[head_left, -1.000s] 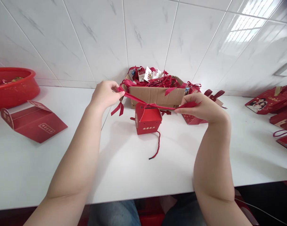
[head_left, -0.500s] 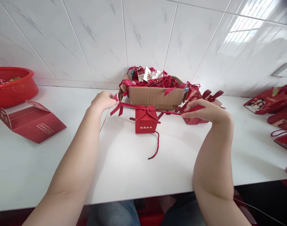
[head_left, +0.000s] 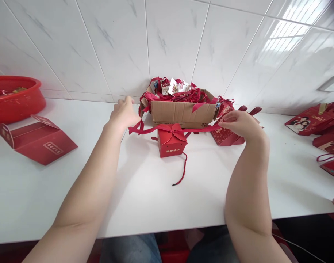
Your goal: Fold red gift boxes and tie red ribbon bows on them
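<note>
A small red gift box [head_left: 172, 142] with folded petal flaps and gold lettering stands upright in the middle of the table. Across its top lies a red ribbon [head_left: 150, 130], slack on both sides. My left hand [head_left: 125, 112] is beyond the ribbon's left end, fingers raised and apart, its thumb side close to the ribbon. On the right, thumb and fingertips of my right hand [head_left: 235, 122] pinch the ribbon's other end. A twisted dark red cord [head_left: 185, 166] trails from the box's lower right corner onto the table.
Behind stands a cardboard box [head_left: 183, 112] heaped with ribbons and tags. An unfolded red carton [head_left: 43, 140] and a red plastic basin [head_left: 17, 106] are left. Red boxes [head_left: 224, 135] stand beside my right hand; red gift bags [head_left: 306, 120] are far right. A tiled wall borders the table.
The ribbon, stretched tight between both hands before, now sags. My left hand has let go and lifted its fingers. My right hand has shifted slightly up and right. The gift box has turned a little.
</note>
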